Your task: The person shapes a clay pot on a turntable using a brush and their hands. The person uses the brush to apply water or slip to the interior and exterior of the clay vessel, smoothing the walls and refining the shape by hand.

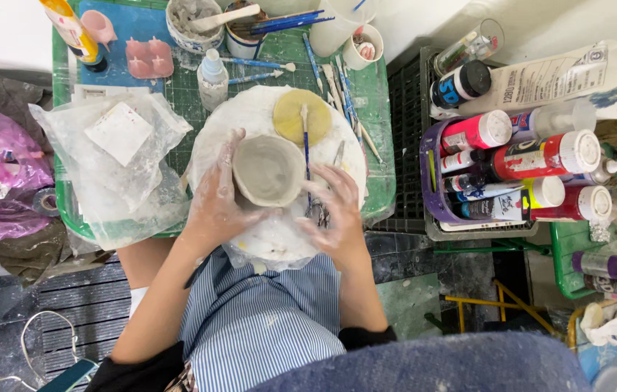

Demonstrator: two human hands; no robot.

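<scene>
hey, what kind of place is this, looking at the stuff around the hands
Most likely a pottery or craft workspace. Clay-smeared hands, left and right, shape a small grey clay bowl on a white plastic-covered board; modelling tools and red-and-pink paint bottles lie about.

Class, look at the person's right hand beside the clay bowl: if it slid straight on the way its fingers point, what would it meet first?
The right hand points up and slightly left. It would probably first meet the blue-handled tool lying beside the clay bowl, then the yellow sponge. Depth is hard to judge from above.
</scene>
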